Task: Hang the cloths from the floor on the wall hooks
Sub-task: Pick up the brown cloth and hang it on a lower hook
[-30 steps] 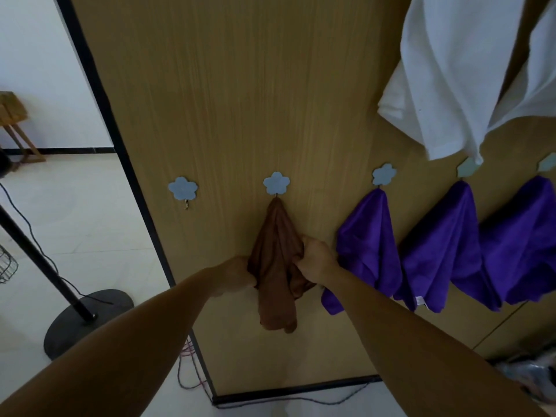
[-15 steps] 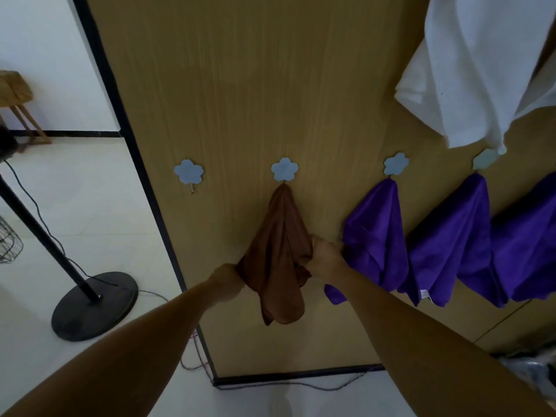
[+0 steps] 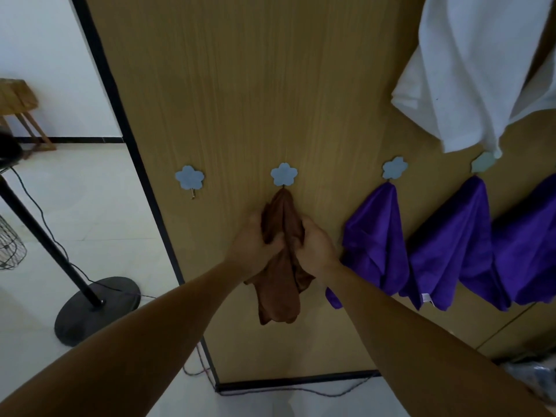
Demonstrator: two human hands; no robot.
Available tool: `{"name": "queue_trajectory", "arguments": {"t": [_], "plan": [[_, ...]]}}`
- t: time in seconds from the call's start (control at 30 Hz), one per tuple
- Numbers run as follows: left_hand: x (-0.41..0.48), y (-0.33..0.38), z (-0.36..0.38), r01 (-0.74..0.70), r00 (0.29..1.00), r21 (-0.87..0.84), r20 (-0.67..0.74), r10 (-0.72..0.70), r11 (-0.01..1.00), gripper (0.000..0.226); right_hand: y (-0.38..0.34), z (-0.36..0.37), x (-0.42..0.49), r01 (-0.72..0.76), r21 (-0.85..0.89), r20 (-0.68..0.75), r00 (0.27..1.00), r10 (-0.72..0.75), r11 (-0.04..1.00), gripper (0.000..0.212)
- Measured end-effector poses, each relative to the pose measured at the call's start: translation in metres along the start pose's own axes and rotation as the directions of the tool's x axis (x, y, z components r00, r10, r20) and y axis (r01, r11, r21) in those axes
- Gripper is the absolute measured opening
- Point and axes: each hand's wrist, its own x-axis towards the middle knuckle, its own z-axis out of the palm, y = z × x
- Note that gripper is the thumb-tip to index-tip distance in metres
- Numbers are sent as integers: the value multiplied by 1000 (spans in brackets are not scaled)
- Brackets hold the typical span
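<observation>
Moved up and inward, gripping brown cloth (image 3: pixel 282 215) with fingers of left hand (image 3: pixel 254 245) and right hand (image 3: pixel 316 246) beneath hook (image 3: pixel 283 174); apparently hung.

A brown cloth (image 3: pixel 279 296), purple cloths (image 3: pixel 376 242) at three o'clock, white cloth (image 3: pixel 469 70) at one; hooks (image 3: pixel 189 177) are pale-blue flowers; panel (image 3: pixel 240 85) tan wood-grain.

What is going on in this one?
A person is hanging cloths on flower-shaped hooks on a wooden panel. The left hand and right hand both grip the brown cloth, which hangs from the second hook. The leftmost hook is bare. To the right, purple cloths hang on further hooks, with a white cloth above them.
</observation>
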Motion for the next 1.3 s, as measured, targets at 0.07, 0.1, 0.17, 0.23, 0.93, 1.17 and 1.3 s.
{"name": "queue_trajectory", "arguments": {"t": [0.07, 0.1, 0.17, 0.23, 0.93, 1.17, 1.3], "plan": [[2, -7, 12, 22, 997, 99, 66, -28, 995, 46, 6, 4, -3, -42, -55, 42, 998, 44, 998, 24], [2, -12, 14, 35, 997, 150, 60, -44, 988, 41, 8, 4, -5, -57, -75, 49, 997, 61, 996, 22], [0, -20, 14, 74, 992, 180, 92, -92, 981, 41, 9, 2, -6, -74, -89, 52, 996, 79, 993, 23], [0, -24, 10, 119, 978, 208, 143, -151, 971, 43, 8, -1, -6, -83, -97, 66, 994, 89, 992, 23], [-54, 114, 62, -177, 984, 563, 123, 130, 807, 48, 31, -127, -157, -299, -179, -75, 954, 290, 937, 67], [-143, 217, 208, -351, 811, 408, 582, 56, 843, 53, 112, -239, -321, -580, -149, -21, 812, 584, 801, 70], [-208, 287, 300, -489, 649, 301, 753, 110, 818, 66, 155, -308, -425, -697, -135, -82, 717, 693, 705, 72]]}}
